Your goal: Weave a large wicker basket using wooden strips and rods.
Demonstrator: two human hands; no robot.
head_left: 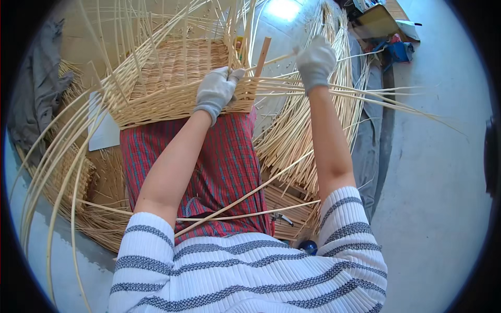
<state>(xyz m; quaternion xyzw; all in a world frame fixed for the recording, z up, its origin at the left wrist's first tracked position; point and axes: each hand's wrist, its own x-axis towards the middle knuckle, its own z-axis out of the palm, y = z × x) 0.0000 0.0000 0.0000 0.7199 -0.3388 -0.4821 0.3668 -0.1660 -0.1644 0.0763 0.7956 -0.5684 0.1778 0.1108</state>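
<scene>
A partly woven rectangular wicker basket [182, 60] rests on the red checked cloth [198, 156] over my lap, with long strands fanning out from its walls. My left hand [216, 89], in a pale work glove, is closed over the near wall by the right corner, thumb toward the rim. A flat wooden stick [263, 56] stands up at that corner. Out to the right, my right hand [315, 60], also gloved, is raised in a fist. From it a wicker strand [276, 60] runs back to the basket corner; the fingertips are blurred.
A big bundle of loose wicker strands [297, 135] lies on grey cloth to the right. Loose ends reach out from the basket on both sides. Another woven piece [73, 175] sits at lower left, near a dark grey cloth [36, 88]. A blue object [399, 52] lies at far right.
</scene>
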